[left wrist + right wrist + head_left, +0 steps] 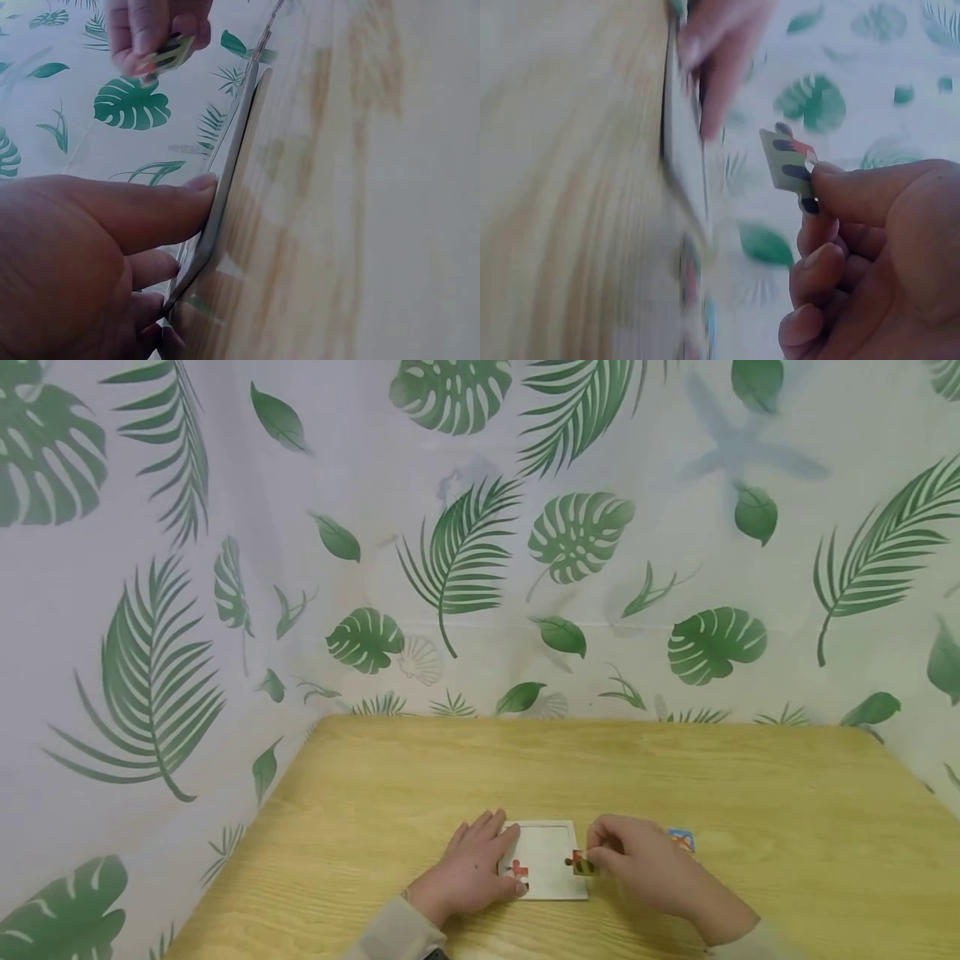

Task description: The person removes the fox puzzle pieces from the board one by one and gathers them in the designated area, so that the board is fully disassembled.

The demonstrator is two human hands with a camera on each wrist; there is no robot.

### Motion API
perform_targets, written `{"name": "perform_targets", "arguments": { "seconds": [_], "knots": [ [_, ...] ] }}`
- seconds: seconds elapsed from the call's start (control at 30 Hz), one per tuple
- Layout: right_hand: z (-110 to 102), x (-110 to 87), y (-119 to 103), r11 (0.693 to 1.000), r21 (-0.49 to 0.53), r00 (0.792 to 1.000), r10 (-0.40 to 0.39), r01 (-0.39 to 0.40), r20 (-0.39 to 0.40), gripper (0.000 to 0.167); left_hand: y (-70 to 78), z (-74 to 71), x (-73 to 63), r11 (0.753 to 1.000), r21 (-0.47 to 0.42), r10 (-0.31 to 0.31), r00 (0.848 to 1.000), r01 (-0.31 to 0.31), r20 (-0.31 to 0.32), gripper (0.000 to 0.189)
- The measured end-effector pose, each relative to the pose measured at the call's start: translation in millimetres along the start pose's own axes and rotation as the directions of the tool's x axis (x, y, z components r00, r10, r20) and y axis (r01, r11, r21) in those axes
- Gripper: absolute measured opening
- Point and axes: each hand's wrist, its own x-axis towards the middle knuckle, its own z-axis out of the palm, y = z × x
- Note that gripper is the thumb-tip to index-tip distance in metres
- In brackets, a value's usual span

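Note:
A white puzzle tray [546, 847] with a raised rim lies on the table. My left hand [474, 868] rests along its left side, fingers spread and fairly straight, the thumb on the tray near its front. Beside that thumb, a red-and-white puzzle piece [517, 870] lies in the front left part, partly covered by the hand. Between thumb and fingertips, my right hand [648, 864] pinches a jigsaw piece [787, 166], greenish yellow with dark stripes and some red. It is held at the tray's right rim in the head view and clear of the tray in the right wrist view.
Behind the right hand lie blue-and-orange puzzle pieces [681, 839], partly hidden; how many I cannot tell. The wooden table [450, 768] extends back to a leaf-patterned cloth [480, 568] that hangs behind and at the left.

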Motion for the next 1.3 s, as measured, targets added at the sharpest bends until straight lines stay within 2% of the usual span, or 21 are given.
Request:
{"name": "perform_targets", "arguments": {
  "seconds": [0.17, 0.3, 0.57, 0.9, 1.3],
  "knots": [
    [-25.5, -19.4, 28.4, 0.997, 0.034, 0.997, 0.075, -0.076, 0.024, 0.018, -0.6, 3.3, 0.0, 1.0, 0.004, 0.002, 1.0, -0.002, 0.002, 0.079],
    [-37.8, -29.4, 42.8, 0.994, 0.032, 0.995, 0.1, -0.101, 0.03, 0.02, -1.5, 3.4, 0.9, 1.0, 0.005, 0.007, 1.0, -0.007, -0.002, 0.079],
    [-39.5, -39.8, 61.4, 0.997, 0.017, 0.99, 0.077, -0.079, 0.116, 0.016, -4.5, 4.5, 0.4, 1.0, -0.011, 0.003, 1.0, -0.003, 0.0, 0.08],
    [-32.1, -41.3, 61.9, 0.987, -0.144, 0.994, 0.078, -0.066, 0.08, 0.017, -2.6, 0.6, 1.8, 1.0, -0.009, 0.008, 1.0, -0.008, 0.008, 0.079],
    [-28.9, -39.7, 61.5, 0.976, -0.204, 0.993, 0.091, -0.074, 0.073, 0.017, -4.6, 0.6, 2.4, 1.0, -0.014, 0.019, 1.0, -0.019, 0.004, 0.079]
  ]
}}
